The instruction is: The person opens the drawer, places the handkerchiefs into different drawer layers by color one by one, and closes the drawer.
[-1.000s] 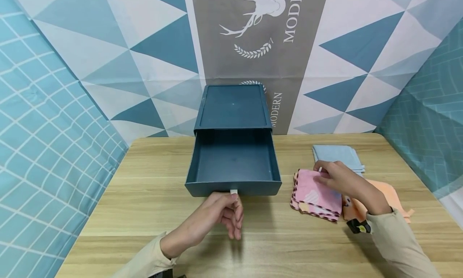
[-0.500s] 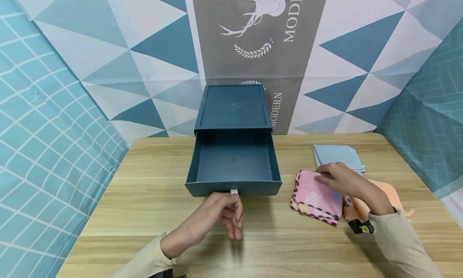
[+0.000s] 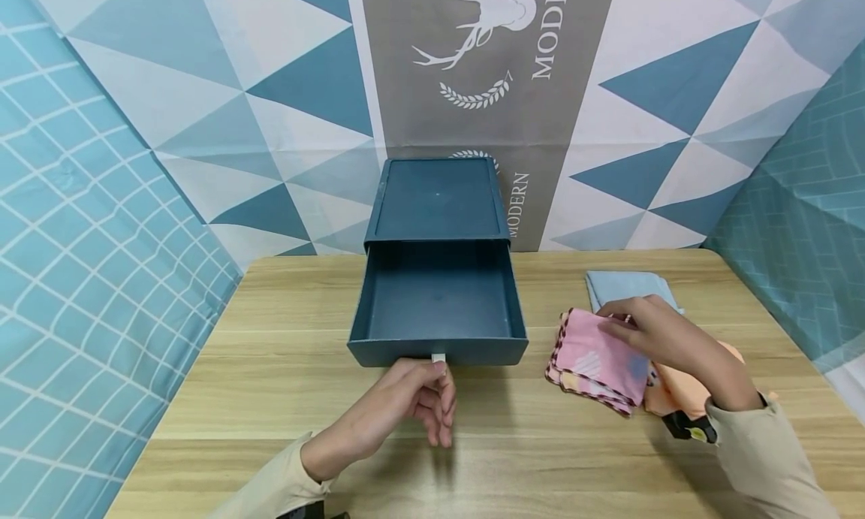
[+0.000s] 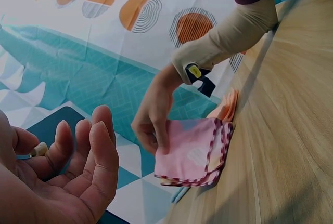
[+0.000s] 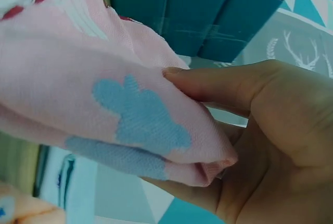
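A dark blue drawer box [image 3: 436, 200] stands at the back middle of the table, its drawer [image 3: 392, 352] pulled out with a bare inside. My left hand [image 3: 399, 399] pinches the small pale pull [image 3: 438, 358] on the drawer front between thumb and finger; the other fingers curve loosely below. To the right, my right hand [image 3: 665, 339] grips the folded pink washcloth [image 3: 598, 354] by its far right edge, thumb on top and fingers beneath. In the right wrist view the folded cloth [image 5: 140, 115] shows a blue patch and sags from that grip.
Behind the right hand lies a folded light blue cloth [image 3: 625, 285]. An orange cloth [image 3: 682, 391] sits under the right forearm, partly hidden. The wooden table [image 3: 284, 399] meets a patterned backdrop [image 3: 304, 128] at the back and hangings at both sides.
The pink washcloth's far edge has risen slightly with the right hand, which has shifted a little right. The left hand and the drawer stay in place.
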`<state>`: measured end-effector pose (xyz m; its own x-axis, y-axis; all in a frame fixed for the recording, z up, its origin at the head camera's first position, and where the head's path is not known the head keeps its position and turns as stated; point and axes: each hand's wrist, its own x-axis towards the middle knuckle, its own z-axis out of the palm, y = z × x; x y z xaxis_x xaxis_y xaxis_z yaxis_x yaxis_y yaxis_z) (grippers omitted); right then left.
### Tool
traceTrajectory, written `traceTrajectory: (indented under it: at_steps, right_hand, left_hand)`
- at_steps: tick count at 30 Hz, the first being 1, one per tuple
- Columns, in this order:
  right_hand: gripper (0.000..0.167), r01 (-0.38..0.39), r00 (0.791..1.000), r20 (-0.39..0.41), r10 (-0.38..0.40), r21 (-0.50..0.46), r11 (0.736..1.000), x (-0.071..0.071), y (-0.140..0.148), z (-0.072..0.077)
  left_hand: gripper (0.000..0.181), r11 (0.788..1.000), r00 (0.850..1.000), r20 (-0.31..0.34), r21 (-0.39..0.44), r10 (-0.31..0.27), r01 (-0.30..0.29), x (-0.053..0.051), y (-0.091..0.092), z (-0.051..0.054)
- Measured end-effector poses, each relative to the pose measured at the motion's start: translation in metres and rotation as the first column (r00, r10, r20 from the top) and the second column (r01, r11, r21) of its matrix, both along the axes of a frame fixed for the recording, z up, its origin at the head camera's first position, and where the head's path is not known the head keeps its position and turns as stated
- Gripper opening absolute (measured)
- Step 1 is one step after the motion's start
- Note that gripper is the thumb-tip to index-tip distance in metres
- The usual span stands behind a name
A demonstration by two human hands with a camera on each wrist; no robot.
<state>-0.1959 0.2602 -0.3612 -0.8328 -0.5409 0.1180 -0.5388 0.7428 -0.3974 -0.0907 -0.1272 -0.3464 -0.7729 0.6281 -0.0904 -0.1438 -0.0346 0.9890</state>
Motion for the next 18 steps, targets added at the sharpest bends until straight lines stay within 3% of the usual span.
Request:
traceTrajectory:
  at_steps: [13,18]
  right_hand:
    - [0.011,0.022,0.992,-0.125,-0.029,-0.060,0.998,0.009,0.003,0.014]
    - [0.014,0.028,0.974,-0.221,-0.045,-0.081,0.996,0.016,0.005,0.023]
  left_hand:
    - [0.053,1.000,1.000,-0.010,-0.007,0.000,0.000,0.000,0.000,0.000]
    - [0.052,1.000,1.000,-0.002,0.007,-0.007,0.007,0.000,0.001,0.000]
